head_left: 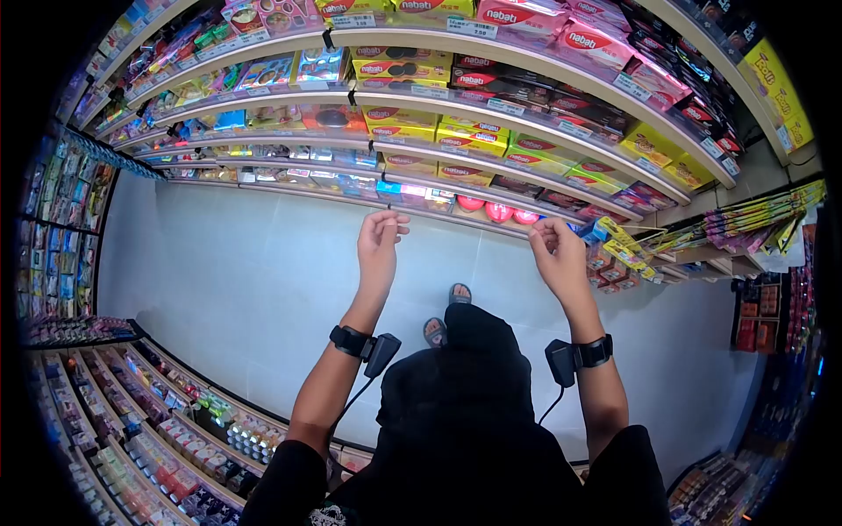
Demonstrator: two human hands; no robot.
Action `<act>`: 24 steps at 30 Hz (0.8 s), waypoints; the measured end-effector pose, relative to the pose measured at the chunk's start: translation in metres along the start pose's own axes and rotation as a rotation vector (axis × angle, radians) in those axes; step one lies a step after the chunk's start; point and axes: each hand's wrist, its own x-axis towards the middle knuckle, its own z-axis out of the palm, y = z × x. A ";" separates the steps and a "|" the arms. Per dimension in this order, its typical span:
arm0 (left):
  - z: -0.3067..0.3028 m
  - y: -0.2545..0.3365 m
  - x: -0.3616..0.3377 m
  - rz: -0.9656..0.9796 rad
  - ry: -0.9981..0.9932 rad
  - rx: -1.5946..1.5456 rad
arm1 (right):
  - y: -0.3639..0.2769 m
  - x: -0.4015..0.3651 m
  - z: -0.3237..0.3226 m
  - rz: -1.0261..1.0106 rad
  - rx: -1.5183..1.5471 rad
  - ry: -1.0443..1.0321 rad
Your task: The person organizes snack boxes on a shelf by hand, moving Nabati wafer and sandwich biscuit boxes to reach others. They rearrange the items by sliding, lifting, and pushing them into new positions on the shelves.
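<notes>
My left hand [382,230] hangs in the air in front of the lowest shelf, its fingers loosely bent and apart, with nothing visible in it. Farther right, my right hand [559,249] is raised too, fingers loosely curled, and no object shows in it. Nearest to both are round red-pink packages [498,212] on the bottom shelf, between the two hands. Shiny pale boxes [419,195] stand on that shelf just beyond my left hand. Yellow-and-blue packets [614,238] hang close to the right of my right hand. Each wrist wears a black strap with a small device and cable.
A curved-looking shelf unit [491,103] ahead carries yellow Nabati boxes [399,70], pink Nabati boxes [588,42] and dark ones. More stocked shelves [189,421] run behind me at lower left. Hanging packets [61,237] line the far left. Grey floor tiles [237,254] lie between.
</notes>
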 end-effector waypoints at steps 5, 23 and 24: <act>0.031 -0.010 0.066 0.223 -0.103 0.151 | 0.065 0.069 0.053 -0.014 -0.016 -0.055; 0.125 -0.135 0.332 0.860 -0.262 0.657 | 0.185 0.357 0.213 -0.440 -0.665 0.215; 0.128 -0.132 0.335 0.812 -0.296 0.673 | 0.188 0.367 0.216 -0.453 -0.635 0.201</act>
